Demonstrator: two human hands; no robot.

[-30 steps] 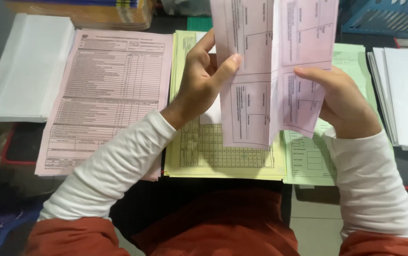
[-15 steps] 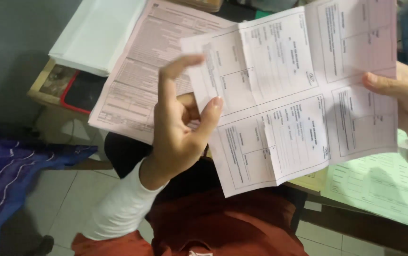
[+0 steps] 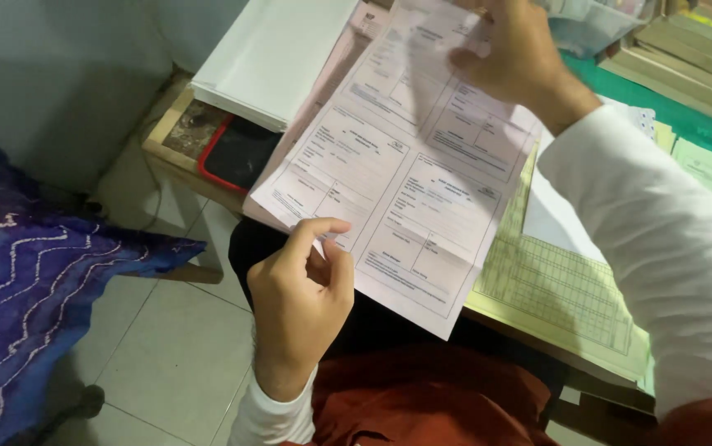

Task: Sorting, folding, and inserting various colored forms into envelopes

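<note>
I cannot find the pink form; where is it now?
In the head view, the pink form is at centre, unfolded between the left hand and right hand, above the yellow sheet.

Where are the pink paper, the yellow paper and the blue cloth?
Pink paper (image 3: 405,177), head view, middle of the printed sheet.
Yellow paper (image 3: 554,285), head view, on its gridded part.
Blue cloth (image 3: 33,281), head view, on the wavy-lined part.

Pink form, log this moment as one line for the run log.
left hand: pinches near edge of pink form | right hand: holds far edge | form: unfolded, above desk | under it: yellow sheet
</note>
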